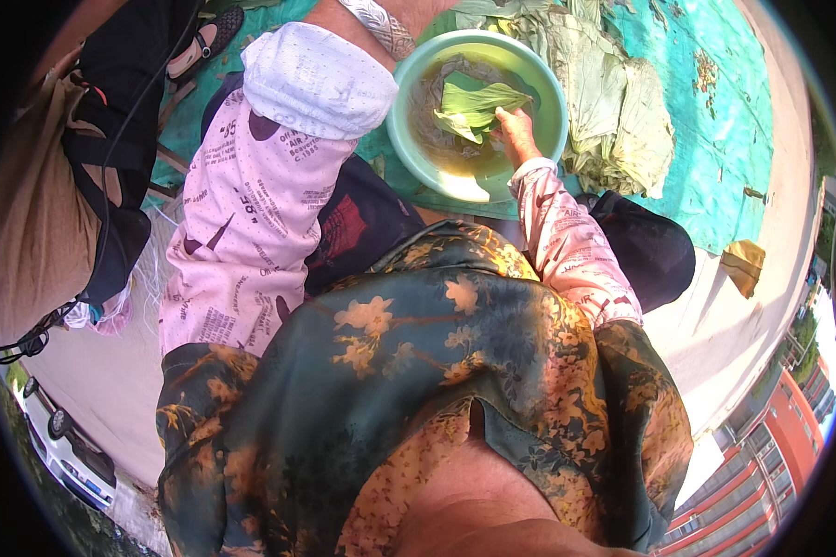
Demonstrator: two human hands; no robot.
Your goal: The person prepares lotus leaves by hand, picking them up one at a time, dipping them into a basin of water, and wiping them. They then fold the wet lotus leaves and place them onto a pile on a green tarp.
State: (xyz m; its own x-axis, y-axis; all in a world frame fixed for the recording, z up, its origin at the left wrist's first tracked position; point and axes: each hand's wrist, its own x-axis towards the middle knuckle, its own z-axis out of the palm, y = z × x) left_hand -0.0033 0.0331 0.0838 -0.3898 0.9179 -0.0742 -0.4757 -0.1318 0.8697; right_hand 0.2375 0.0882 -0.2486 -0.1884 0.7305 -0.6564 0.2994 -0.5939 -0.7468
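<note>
Ahead of me stands a round pale-green plastic basin (564,104) with murky brownish water and submerged material. Over it, my right hand (515,136) pinches the edge of a broad green leaf (484,101), which lies folded in the basin. My left hand (428,8) reaches to the top edge of the picture, left of the basin; its fingers are cut off, so its hold cannot be seen. A patterned silver bracelet (380,28) is on that wrist, beyond a white cuff. Right of the basin lies a thick pile of large pale-green, wilted leaves (616,115).
A turquoise tarp (724,139) covers the ground under the basin and leaves. A folded brown piece (743,267) lies by its edge. Close on my left is a person in dark and tan clothing (49,188), with a dark woven shoe (205,43). A parked car (70,452) stands farther off.
</note>
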